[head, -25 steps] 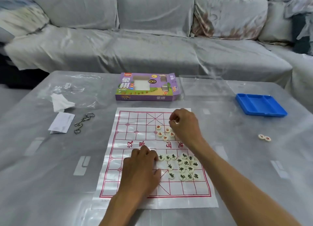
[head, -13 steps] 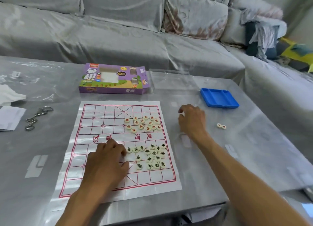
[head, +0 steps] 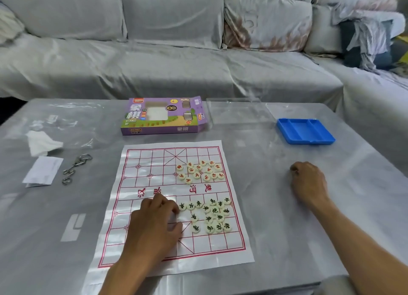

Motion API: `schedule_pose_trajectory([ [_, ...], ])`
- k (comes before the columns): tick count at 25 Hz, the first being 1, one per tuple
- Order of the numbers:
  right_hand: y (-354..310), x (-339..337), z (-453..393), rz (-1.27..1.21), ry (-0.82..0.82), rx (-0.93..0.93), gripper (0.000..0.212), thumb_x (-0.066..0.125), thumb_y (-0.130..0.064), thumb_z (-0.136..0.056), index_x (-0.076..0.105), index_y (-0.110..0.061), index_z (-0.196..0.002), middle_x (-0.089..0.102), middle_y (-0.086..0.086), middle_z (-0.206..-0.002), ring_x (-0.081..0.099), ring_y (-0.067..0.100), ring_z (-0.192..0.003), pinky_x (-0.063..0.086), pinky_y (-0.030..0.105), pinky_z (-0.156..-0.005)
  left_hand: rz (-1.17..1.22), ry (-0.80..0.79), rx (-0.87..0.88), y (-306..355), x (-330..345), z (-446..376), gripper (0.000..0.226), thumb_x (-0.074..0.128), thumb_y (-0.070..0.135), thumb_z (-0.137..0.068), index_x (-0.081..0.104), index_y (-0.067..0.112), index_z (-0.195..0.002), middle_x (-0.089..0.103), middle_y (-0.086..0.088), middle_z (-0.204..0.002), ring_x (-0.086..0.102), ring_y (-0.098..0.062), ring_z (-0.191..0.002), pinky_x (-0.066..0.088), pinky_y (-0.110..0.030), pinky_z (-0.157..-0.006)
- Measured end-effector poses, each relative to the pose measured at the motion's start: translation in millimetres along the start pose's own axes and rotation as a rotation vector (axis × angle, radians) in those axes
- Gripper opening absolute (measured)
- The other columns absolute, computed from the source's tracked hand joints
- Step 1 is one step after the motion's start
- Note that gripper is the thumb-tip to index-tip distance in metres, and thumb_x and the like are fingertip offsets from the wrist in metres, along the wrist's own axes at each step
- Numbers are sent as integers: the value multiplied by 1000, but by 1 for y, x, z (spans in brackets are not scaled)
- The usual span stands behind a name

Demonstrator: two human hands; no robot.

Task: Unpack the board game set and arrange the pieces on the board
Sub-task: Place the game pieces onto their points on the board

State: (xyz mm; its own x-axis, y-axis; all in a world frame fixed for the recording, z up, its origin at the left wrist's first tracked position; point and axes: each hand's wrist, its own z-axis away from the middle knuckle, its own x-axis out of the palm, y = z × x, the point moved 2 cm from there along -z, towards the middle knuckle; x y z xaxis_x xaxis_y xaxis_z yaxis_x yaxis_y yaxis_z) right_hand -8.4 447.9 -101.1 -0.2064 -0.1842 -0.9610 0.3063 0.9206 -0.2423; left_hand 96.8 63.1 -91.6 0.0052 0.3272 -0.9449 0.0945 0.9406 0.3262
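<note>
Fingers of the right hand (head: 309, 184) are curled right of the board (head: 154, 206) — contents untold; left hand (head: 154, 226) curled, pieces (head: 207, 215) should be spread singly.

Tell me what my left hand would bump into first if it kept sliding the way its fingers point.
Probably the nearest black-marked piece: the left hand rests on the board with fingertips angled right, almost touching it.

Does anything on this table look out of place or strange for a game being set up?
Yes. The red pieces and black pieces lie in loose clusters on the board, not on their starting points. The purple box lies open with one end flap out.
</note>
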Motion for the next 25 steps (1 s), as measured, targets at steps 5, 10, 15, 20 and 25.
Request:
schedule_pose_trajectory([
  [5,-95,-12,8,-211,77,-271,19,58,-7,-92,69,-12,-107,68,6,-107,62,23,-94,47,33,-86,39,29,18,0,-1,1,29,55,48,-85,57,37,-111,47,19,-117,41,-9,-112,40,-27,-88],
  [10,-219,16,16,-283,-78,-620,18,58,-9,-92,70,-14,-105,70,0,-105,63,17,-91,51,33,-85,51,22,43,-2,-3,1,31,46,51,-89,50,39,-117,40,20,-122,36,-6,-115,38,-24,-93],
  [15,-250,48,14,-237,-219,-621,18,58,-10,-91,71,-16,-100,71,0,-103,62,17,-91,49,27,-80,57,10,51,-5,-4,-2,32,45,49,-90,48,37,-120,39,17,-125,35,-9,-118,36,-27,-95],
  [20,-234,39,5,-261,-234,-527,11,67,-21,-87,70,-18,-98,65,-7,-100,60,13,-90,48,26,-79,29,-7,43,-4,-4,-2,32,45,48,-90,48,37,-120,39,16,-126,35,-11,-120,36,-28,-95],
  [25,-221,39,1,-392,-288,-437,9,66,-13,-86,72,-18,-82,68,-5,-78,60,8,-61,49,24,-58,54,-9,31,0,-8,0,33,47,50,-91,46,39,-122,38,19,-127,32,-7,-120,34,-27,-100],
])
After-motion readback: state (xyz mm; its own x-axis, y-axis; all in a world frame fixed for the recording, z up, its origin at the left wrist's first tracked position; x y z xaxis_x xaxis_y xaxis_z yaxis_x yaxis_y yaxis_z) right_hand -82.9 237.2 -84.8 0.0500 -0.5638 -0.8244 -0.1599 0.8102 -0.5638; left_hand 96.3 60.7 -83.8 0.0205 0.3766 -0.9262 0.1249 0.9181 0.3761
